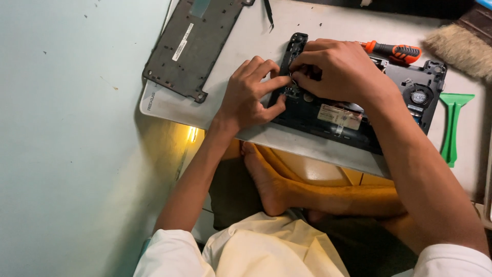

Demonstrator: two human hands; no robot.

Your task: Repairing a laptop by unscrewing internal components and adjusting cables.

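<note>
Far left, pale green wall/floor surface, nothing on it. Next, a dark grey bottom cover panel (192,46) lies flat on the white work board (246,41), tilted, long axis running up-right, well apart from both hands.

Left hand (251,95) rests on the board at the left edge of the opened laptop base (359,110). Fingers curled, index stretched right, thumb lower, both tips touching the base's left end as if bracing it. Nothing gripped that shows.

Right hand (341,69) comes in from the right over the base, fingers bunched together, tips pinching down at a spot near the upper-left corner of the base, beside the black hinge strip (295,48). What sits between the tips is hidden; cannot tell if a screw or small part. Fingertips of both hands nearly meet there, left index just beside right thumb.

Base's long axis runs left to right, slightly down-right; the work spot lies at its left end, so both hands are on it, left one nearer the edge.

Further right: orange-handled screwdriver (394,50) lying behind the right hand, touching the base's top edge; cooling fan (419,96) in the base's right corner; green plastic pry tool (452,125) just beside the base; brush bristles (458,48) top right.
</note>
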